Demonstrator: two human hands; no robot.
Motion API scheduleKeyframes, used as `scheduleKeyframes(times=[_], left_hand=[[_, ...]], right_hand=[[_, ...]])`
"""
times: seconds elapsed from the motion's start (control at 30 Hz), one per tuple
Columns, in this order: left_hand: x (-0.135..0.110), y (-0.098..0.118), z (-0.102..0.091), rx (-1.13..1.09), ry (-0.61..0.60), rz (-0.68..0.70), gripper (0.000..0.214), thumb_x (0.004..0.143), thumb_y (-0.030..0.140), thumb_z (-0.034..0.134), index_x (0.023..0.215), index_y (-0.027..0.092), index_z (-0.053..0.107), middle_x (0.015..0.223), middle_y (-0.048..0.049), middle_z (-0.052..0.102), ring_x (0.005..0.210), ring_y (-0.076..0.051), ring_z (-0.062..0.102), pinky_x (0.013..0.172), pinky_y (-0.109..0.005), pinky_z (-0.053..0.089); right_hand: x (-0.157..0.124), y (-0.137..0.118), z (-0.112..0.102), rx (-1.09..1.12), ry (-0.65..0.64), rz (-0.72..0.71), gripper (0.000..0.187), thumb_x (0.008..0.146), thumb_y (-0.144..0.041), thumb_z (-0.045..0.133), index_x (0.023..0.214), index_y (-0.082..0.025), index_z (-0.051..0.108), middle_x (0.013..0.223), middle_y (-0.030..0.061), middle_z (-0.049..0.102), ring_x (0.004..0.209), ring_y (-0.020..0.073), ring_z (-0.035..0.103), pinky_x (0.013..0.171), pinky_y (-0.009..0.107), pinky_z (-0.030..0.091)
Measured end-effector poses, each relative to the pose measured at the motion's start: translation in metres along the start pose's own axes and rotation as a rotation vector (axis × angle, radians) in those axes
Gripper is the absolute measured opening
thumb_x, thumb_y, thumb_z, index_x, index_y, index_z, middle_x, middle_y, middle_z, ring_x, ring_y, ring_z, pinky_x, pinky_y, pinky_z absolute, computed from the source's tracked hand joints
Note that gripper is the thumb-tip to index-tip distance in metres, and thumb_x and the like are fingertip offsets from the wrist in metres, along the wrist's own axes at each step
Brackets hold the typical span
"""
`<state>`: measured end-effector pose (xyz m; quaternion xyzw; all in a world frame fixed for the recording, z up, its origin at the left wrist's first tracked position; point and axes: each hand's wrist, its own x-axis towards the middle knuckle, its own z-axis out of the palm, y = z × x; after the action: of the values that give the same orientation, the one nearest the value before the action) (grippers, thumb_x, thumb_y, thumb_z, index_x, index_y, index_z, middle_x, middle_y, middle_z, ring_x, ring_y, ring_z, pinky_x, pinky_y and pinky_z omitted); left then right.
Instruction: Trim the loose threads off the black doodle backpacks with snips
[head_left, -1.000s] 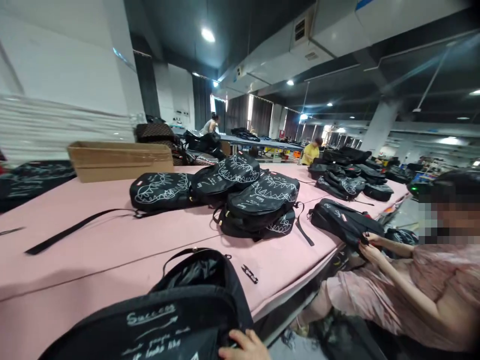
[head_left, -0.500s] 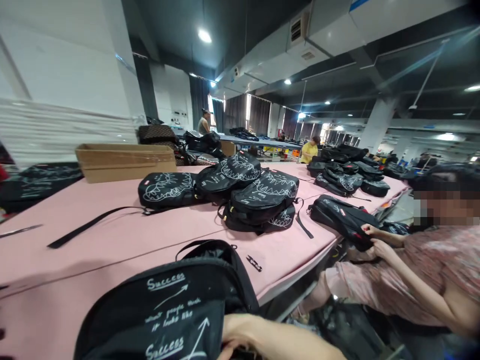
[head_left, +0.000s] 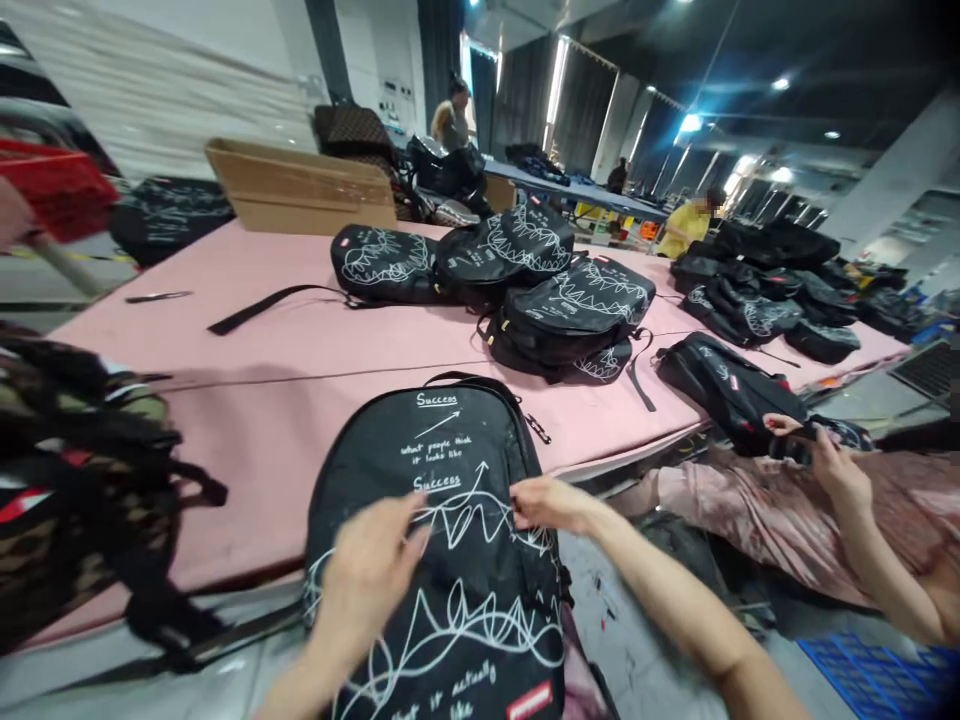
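Note:
A black backpack (head_left: 450,560) with white lettering and scribbled lines stands in front of me, leaning against the pink table's edge. Over its front panel hovers my left hand (head_left: 371,565), blurred, with thumb and fingers apart and nothing visible between them. My right hand (head_left: 551,503) is closed at the bag's right side, its fingers pinching the edge along the zipper seam; whether they hold a zipper pull is hidden. Just behind the bag's top lies a pair of small black thread snips (head_left: 538,429).
More black backpacks (head_left: 577,300) are piled across the pink table (head_left: 255,430). A cardboard box (head_left: 300,185) stands at the back left. Brown patterned bags (head_left: 67,500) sit at the left. A co-worker's hand (head_left: 840,465) handles another backpack (head_left: 731,385) at the right.
My view has tilted down and turned left. The backpack now faces me with its whole front showing. My right hand has come out to its side edge, and my left hand has come into view.

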<state>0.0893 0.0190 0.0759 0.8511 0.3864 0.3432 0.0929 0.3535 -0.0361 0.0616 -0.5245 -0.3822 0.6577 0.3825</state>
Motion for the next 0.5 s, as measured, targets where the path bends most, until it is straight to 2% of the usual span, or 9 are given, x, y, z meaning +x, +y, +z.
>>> scheduleKeyframes(times=[0.03, 0.1, 0.13, 0.17, 0.2, 0.27, 0.33, 0.4, 0.5], left_hand=[[0.013, -0.019, -0.01, 0.03, 0.087, -0.048, 0.034, 0.089, 0.036, 0.044, 0.113, 0.015, 0.055, 0.109, -0.0136, 0.063, 0.107, -0.028, 0.056, 0.095, -0.046, 0.042], [0.04, -0.056, -0.022, 0.067, 0.198, -0.262, 0.046, 0.088, 0.039, 0.045, 0.121, 0.008, 0.048, 0.127, -0.019, 0.052, 0.122, -0.035, 0.043, 0.101, -0.056, 0.033], [0.053, -0.071, -0.024, 0.019, 0.18, -0.413, 0.053, 0.087, 0.04, 0.046, 0.124, 0.003, 0.043, 0.133, -0.0217, 0.046, 0.126, -0.037, 0.038, 0.101, -0.06, 0.028], [0.064, -0.083, -0.024, -0.089, 0.084, -0.532, 0.059, 0.086, 0.042, 0.048, 0.125, -0.002, 0.04, 0.133, -0.0237, 0.044, 0.127, -0.04, 0.035, 0.1, -0.062, 0.027], [0.073, -0.091, -0.021, -0.153, 0.021, -0.575, 0.061, 0.087, 0.044, 0.047, 0.123, -0.004, 0.041, 0.127, -0.0229, 0.051, 0.121, -0.039, 0.043, 0.096, -0.06, 0.033], [0.082, -0.097, -0.015, -0.301, -0.096, -0.609, 0.058, 0.09, 0.043, 0.043, 0.12, -0.006, 0.043, 0.111, -0.0173, 0.062, 0.103, -0.03, 0.058, 0.087, -0.049, 0.047], [0.08, -0.098, -0.013, -0.424, -0.127, -0.605, 0.05, 0.093, 0.036, 0.04, 0.121, -0.005, 0.042, 0.1, -0.0121, 0.067, 0.085, -0.019, 0.064, 0.078, -0.036, 0.053], [0.072, -0.099, -0.018, -0.526, -0.128, -0.616, 0.044, 0.094, 0.026, 0.039, 0.124, -0.005, 0.039, 0.099, -0.01, 0.068, 0.08, -0.014, 0.064, 0.077, -0.031, 0.054], [0.061, -0.103, -0.034, -0.654, -0.115, -0.63, 0.037, 0.091, 0.02, 0.045, 0.123, 0.002, 0.043, 0.098, -0.0047, 0.069, 0.081, -0.011, 0.063, 0.079, -0.029, 0.053]], right_hand=[[0.001, -0.008, -0.014, -0.021, 0.043, -0.013, 0.031, 0.081, -0.039, 0.062, 0.094, -0.011, 0.062, 0.082, 0.0054, 0.065, 0.072, 0.0142, 0.061, 0.065, 0.027, 0.047], [0.012, -0.031, -0.039, -0.135, 0.292, -0.191, 0.03, 0.077, -0.039, 0.064, 0.087, -0.011, 0.064, 0.076, 0.0048, 0.065, 0.067, 0.0122, 0.058, 0.061, 0.023, 0.043], [0.021, -0.043, -0.047, -0.144, 0.353, -0.239, 0.028, 0.076, -0.037, 0.065, 0.088, -0.011, 0.064, 0.078, 0.0041, 0.065, 0.069, 0.0114, 0.057, 0.062, 0.022, 0.042], [0.033, -0.053, -0.052, -0.145, 0.381, -0.269, 0.027, 0.077, -0.036, 0.063, 0.091, -0.013, 0.063, 0.082, 0.0034, 0.064, 0.072, 0.0107, 0.056, 0.063, 0.021, 0.041], [0.046, -0.062, -0.054, -0.144, 0.392, -0.286, 0.026, 0.077, -0.035, 0.062, 0.092, -0.014, 0.063, 0.084, 0.0026, 0.064, 0.074, 0.0102, 0.055, 0.063, 0.02, 0.04], [0.072, -0.073, -0.049, -0.143, 0.366, -0.281, 0.026, 0.077, -0.035, 0.062, 0.092, -0.014, 0.063, 0.082, 0.0008, 0.063, 0.073, 0.0101, 0.053, 0.063, 0.02, 0.04], [0.09, -0.076, -0.039, -0.146, 0.326, -0.26, 0.026, 0.075, -0.035, 0.064, 0.089, -0.013, 0.064, 0.076, -0.0003, 0.062, 0.071, 0.0106, 0.052, 0.064, 0.021, 0.04], [0.097, -0.074, -0.03, -0.142, 0.283, -0.239, 0.025, 0.073, -0.033, 0.066, 0.088, -0.013, 0.063, 0.075, -0.0008, 0.062, 0.07, 0.0113, 0.051, 0.065, 0.022, 0.041], [0.09, -0.077, -0.023, -0.127, 0.183, -0.245, 0.022, 0.07, -0.03, 0.068, 0.085, -0.014, 0.063, 0.074, -0.0017, 0.061, 0.069, 0.0115, 0.052, 0.066, 0.023, 0.041]])
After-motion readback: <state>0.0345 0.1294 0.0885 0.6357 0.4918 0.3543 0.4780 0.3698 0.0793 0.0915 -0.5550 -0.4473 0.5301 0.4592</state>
